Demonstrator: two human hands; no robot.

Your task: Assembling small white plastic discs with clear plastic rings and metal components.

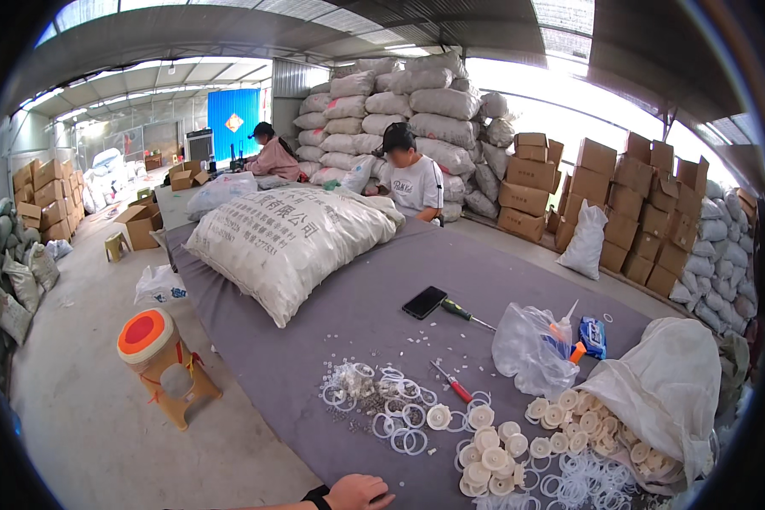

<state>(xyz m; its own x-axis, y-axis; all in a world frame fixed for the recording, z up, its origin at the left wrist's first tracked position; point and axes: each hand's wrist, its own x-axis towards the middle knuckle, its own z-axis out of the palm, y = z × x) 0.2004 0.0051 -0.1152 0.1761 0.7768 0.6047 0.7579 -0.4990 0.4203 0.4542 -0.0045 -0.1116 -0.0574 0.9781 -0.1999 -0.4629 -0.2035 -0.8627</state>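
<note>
My left hand rests at the near edge of the grey-covered table, a dark band round its wrist. Its fingers point right, lying loosely, with nothing seen in them; the lower picture edge cuts part of it off. My right hand is out of view. Beyond the left hand lie white plastic rings and a heap of small clear and grey bits. To the right are cream round plastic discs and a tangle of thin white rings. A red-handled screwdriver lies behind the rings.
A stuffed white sack covers the table's far left. Behind are a phone, a green-handled screwdriver, a clear bag, a blue packet and an open sack. A stool stands left. Two people sit farther back.
</note>
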